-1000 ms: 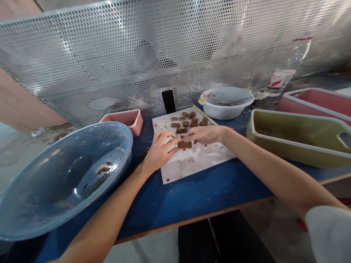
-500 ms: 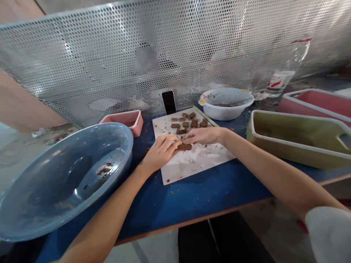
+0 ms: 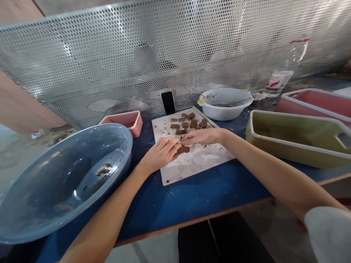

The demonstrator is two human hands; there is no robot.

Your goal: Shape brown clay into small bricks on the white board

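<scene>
My left hand (image 3: 159, 155) is closed around a brown clay-like block (image 3: 183, 149), whose end sticks out past the fingers over a white board (image 3: 172, 173). My right hand (image 3: 203, 136) reaches in from the right, its fingers bunched together at the left fingertips; what they pinch, if anything, is hidden. Just beyond the hands, several small brown blocks (image 3: 174, 126) lie on the far half of the board. A darker brown piece (image 3: 181, 132) is close to the right fingertips. Brown crumbs are scattered across the board.
A large blue basin (image 3: 65, 146) and small pink box (image 3: 138, 124) stand left. A phone (image 3: 168, 103) leans behind the board, near a pale stick (image 3: 204, 116). To the right are a white basin (image 3: 225, 112), green box (image 3: 290, 146), pink box (image 3: 315, 98) and bottle (image 3: 285, 71).
The brown block in my left hand has tilted slightly, its free end shifting a little left and down. Both hands stay close together over the board.
</scene>
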